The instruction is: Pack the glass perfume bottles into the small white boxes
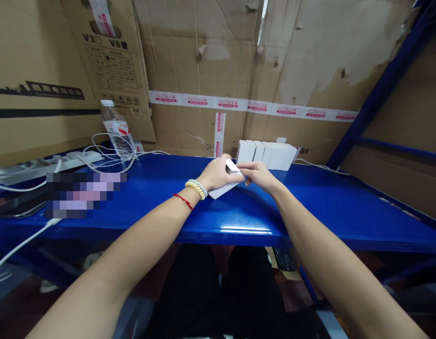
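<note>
A small white box [223, 189] is held just above or on the blue tabletop, tilted, with a flap or end raised toward my right hand. My left hand [219, 172] is wrapped round it from the left and covers much of its side. From the right, my right hand [256, 173] reaches its fingers to the box's end, the fingertips bent and close together. Whether those fingertips pinch the flap or only touch it is partly hidden. Behind my hands stands a row of several white boxes [274, 156] against the cardboard.
The blue table [320, 202] has cardboard walls [203, 61] behind it. At the left are a water bottle [118, 129], coiled white cables [108, 153], a power strip [76, 161] and a dark phone-like device [21, 203]. A blue metal post [373, 89] slants up at the right.
</note>
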Tool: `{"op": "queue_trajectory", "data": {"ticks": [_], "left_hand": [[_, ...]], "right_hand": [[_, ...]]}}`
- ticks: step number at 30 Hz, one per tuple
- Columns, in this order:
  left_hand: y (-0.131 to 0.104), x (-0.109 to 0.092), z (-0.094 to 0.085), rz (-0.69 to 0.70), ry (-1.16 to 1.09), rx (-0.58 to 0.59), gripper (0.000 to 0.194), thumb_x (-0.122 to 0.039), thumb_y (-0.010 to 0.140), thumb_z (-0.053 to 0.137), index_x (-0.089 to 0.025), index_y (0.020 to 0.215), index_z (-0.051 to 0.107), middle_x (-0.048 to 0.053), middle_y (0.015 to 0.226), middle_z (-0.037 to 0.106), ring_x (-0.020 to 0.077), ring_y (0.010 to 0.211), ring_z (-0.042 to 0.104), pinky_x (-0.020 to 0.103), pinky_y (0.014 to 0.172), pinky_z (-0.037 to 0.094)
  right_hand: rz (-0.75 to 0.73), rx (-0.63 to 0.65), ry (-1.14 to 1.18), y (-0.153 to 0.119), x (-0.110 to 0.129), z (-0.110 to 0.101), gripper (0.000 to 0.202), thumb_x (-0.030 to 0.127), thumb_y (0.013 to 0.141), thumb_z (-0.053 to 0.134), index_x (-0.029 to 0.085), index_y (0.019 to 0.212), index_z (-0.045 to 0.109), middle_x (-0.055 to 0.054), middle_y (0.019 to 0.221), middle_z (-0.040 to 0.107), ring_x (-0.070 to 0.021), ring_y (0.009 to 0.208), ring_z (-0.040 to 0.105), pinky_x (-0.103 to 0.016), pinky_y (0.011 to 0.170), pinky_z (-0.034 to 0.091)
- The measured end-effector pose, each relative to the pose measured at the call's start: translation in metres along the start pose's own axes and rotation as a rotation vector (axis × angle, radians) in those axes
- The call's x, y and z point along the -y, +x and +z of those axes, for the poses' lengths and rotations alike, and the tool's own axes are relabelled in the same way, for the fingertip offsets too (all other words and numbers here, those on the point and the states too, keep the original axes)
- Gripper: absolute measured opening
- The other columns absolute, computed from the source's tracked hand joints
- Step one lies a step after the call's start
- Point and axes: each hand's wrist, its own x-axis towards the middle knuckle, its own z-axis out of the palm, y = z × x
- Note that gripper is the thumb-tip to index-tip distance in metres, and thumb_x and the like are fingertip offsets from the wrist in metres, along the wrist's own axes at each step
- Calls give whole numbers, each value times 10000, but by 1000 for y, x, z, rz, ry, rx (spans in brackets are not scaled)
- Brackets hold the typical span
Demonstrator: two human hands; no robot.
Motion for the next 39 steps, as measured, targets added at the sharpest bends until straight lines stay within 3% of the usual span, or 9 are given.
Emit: {"op": "queue_trajectory", "data": {"ticks": [4, 8, 11, 16, 22, 25, 30, 33, 39], "left_hand": [[1, 1, -1, 50, -83, -57, 697, -536, 601, 750, -135, 1125, 523, 66, 937, 640, 211, 821, 600, 312, 698, 435], [1, -2, 0, 41, -147, -153, 841, -521, 592, 766, -94, 1238, 440, 131, 1106, 612, 241, 983, 594, 344, 846, 457], [3, 0, 3, -47, -202, -163, 883, -552, 602, 761, -96, 1270, 406, 159, 1167, 596, 266, 1044, 584, 377, 889, 460], [9, 10, 7, -173, -287, -161, 972, -616, 592, 754, -94, 1313, 362, 189, 1220, 572, 297, 1116, 561, 417, 932, 451], [11, 22, 2, -39, -344, -166, 950, -555, 535, 809, -124, 1276, 399, 187, 1282, 513, 289, 1156, 529, 421, 990, 417], [11, 24, -3, 66, -376, -156, 828, -489, 556, 811, -149, 1216, 442, 131, 1190, 557, 238, 1091, 552, 384, 976, 424], [10, 25, -9, 197, -316, -184, 433, -452, 611, 786, -168, 888, 613, 67, 1021, 603, 211, 1049, 557, 376, 990, 412], [11, 26, -10, 233, -302, -207, 394, -456, 593, 801, -176, 821, 643, 80, 1037, 598, 221, 1138, 528, 378, 1044, 374], [12, 24, -13, 204, -264, -218, 405, -470, 574, 798, -165, 771, 619, 77, 1014, 592, 211, 1038, 561, 372, 975, 420]], "right_hand": [[-47, -117, 2, 3, -1, 2, 347, 323, 667, 653, 112, 939, 696, 12, 520, 510, -78, 423, 409, -240, 422, 330], [-177, -417, 143, 8, -2, -4, 380, 403, 625, 663, 144, 903, 651, -20, 679, 564, -97, 549, 469, -232, 439, 351], [-219, -496, 183, 11, -4, -10, 344, 392, 575, 653, 160, 823, 598, -28, 756, 551, -100, 597, 467, -234, 444, 360], [-330, -434, 74, 8, -8, -7, 364, 310, 551, 668, 191, 824, 458, -1, 795, 497, -94, 641, 462, -217, 475, 349], [-498, -331, -164, 1, -11, 1, 289, 291, 667, 661, 189, 792, 421, 28, 720, 430, -71, 599, 395, -217, 509, 331], [-519, -256, -190, -1, -9, 3, 245, 279, 703, 633, 189, 860, 467, 31, 688, 440, -77, 582, 402, -224, 507, 325], [-517, -210, -234, -5, -6, 5, 275, 294, 757, 609, 195, 990, 503, 24, 686, 481, -80, 568, 421, -233, 524, 345], [-508, -191, -247, -5, -6, 6, 297, 291, 758, 613, 198, 1010, 485, 26, 698, 504, -78, 567, 431, -231, 539, 367], [-491, -156, -259, -5, -7, 5, 301, 265, 753, 611, 199, 997, 448, 33, 706, 516, -71, 557, 439, -219, 533, 358]]}}
